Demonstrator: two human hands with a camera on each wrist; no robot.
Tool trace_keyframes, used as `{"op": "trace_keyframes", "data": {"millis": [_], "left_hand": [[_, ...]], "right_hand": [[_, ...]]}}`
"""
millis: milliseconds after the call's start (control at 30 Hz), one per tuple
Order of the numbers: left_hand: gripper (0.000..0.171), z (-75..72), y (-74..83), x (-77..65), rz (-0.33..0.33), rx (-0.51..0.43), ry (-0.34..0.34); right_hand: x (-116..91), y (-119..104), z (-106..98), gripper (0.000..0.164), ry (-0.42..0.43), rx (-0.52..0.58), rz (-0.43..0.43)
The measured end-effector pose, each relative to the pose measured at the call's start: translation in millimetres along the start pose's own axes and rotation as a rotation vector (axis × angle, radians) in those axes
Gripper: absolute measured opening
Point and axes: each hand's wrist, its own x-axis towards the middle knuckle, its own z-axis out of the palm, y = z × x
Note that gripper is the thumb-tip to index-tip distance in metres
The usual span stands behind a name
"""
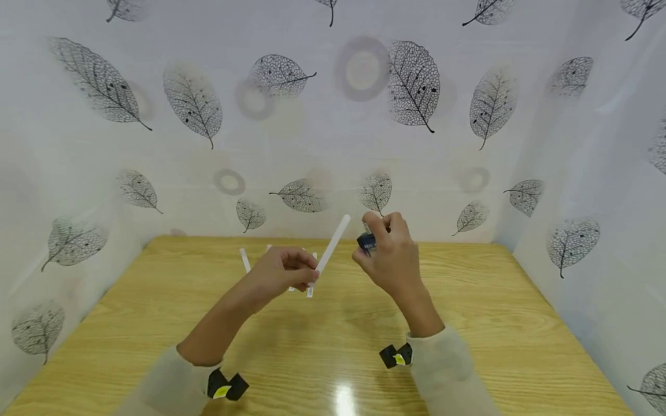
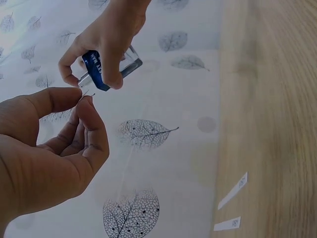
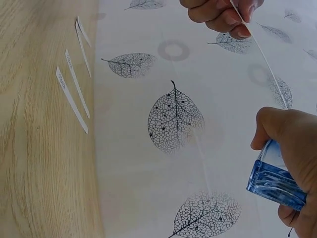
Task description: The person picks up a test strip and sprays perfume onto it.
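Observation:
My left hand (image 1: 278, 271) pinches one end of a white paper test strip (image 1: 333, 245) between thumb and fingers, above the table. The strip slants up to the right; in the right wrist view this strip (image 3: 262, 54) looks thin, nearly edge-on. My right hand (image 1: 392, 257) grips a small perfume bottle (image 1: 366, 241), clear glass with a dark blue label, its fingers and thumb wrapped around it. In the left wrist view the bottle (image 2: 94, 67) is tilted, with pale lettering on the blue, and the strip shows only as a sliver at the left fingertips.
Several more white strips (image 3: 72, 99) with small printed marks lie on the wooden table (image 1: 468, 300), behind my left hand in the head view. A pale sheet with leaf prints (image 1: 312, 144) hangs behind the table and along its sides.

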Motion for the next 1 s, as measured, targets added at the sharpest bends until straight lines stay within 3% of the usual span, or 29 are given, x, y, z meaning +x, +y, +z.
{"op": "trace_keyframes", "data": {"millis": [367, 700, 1000], "left_hand": [[0.021, 6.3, -4.2, -0.3, 0.006, -0.069, -0.031], [0.021, 6.6, -7.1, 1.2, -0.002, -0.065, -0.029], [0.020, 6.8, -5.0, -0.3, -0.004, -0.061, -0.035]], "right_hand": [[-0.5, -1.5, 3.6, 0.055, 0.020, -0.011, -0.009], [0.2, -2.4, 2.9, 0.055, 0.022, -0.002, -0.018], [0.9, -4.6, 4.5, 0.055, 0.081, -0.024, -0.072]]}}
